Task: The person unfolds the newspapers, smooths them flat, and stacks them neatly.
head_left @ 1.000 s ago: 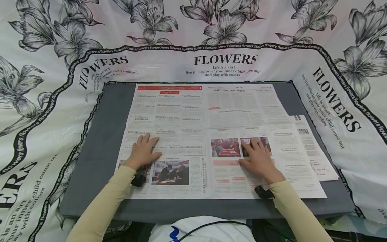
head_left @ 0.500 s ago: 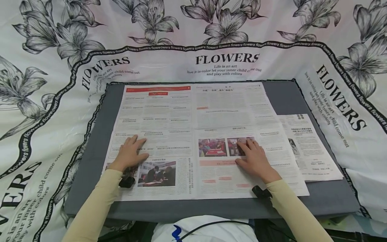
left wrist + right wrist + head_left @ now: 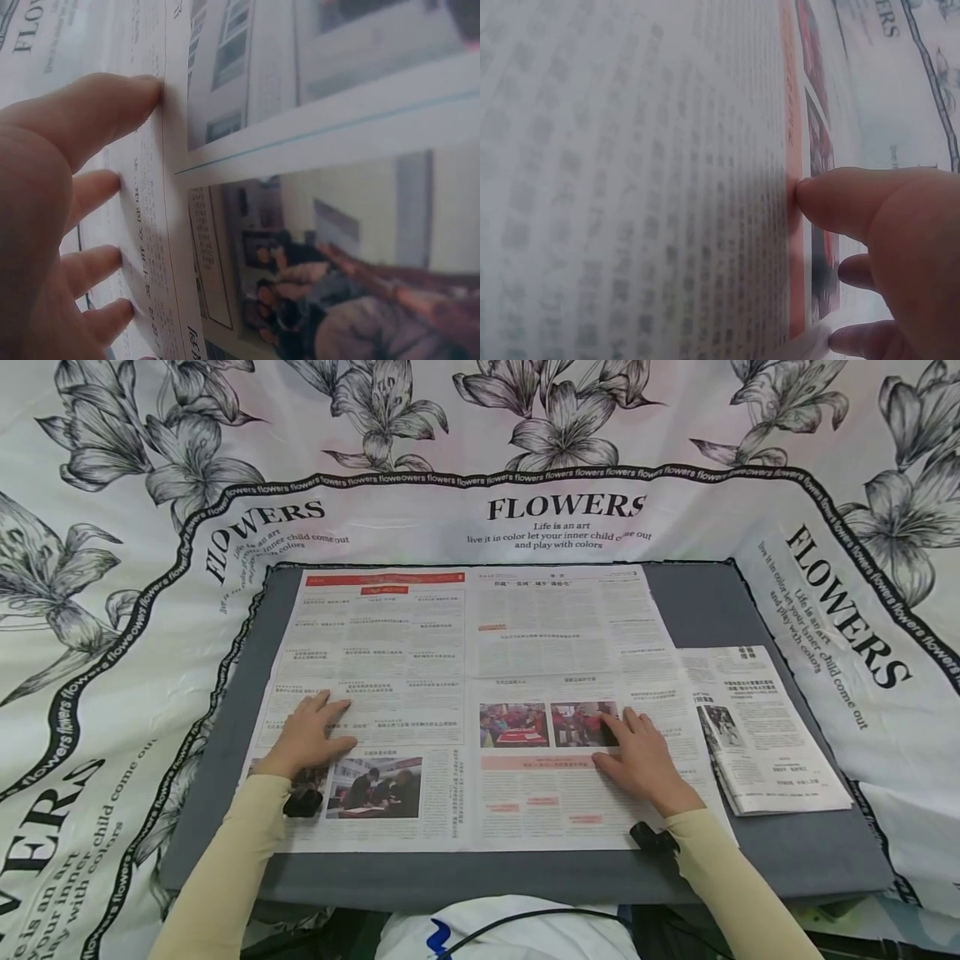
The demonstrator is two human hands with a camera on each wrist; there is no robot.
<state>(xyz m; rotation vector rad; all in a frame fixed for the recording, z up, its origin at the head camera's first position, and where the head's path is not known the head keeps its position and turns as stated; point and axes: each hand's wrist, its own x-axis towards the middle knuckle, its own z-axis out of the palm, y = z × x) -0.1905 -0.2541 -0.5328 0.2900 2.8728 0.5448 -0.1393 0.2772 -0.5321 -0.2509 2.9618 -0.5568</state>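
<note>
An opened newspaper sheet (image 3: 540,652) lies flat on a grey table, with a red banner at its top left and several colour photos. My left hand (image 3: 307,735) rests on its left page with spread fingers, just above a printed photo; in the left wrist view the thumb (image 3: 112,109) touches the paper. On the right page lies my right hand (image 3: 641,756), fingers spread beside a pair of photos. The right wrist view shows its thumb (image 3: 832,199) on the pink-orange strip. Neither hand grips anything.
A folded stack of newspaper (image 3: 772,735) lies at the right, partly beneath the opened sheet's edge. The grey table (image 3: 712,602) borders a white cloth (image 3: 405,518) printed with flowers and lettering. A black cable (image 3: 525,912) crosses the person's lap.
The opened sheet has slid left across the table under both hands, uncovering more of the folded stack. My left hand moved left with it; the right hand stayed nearly in place.
</note>
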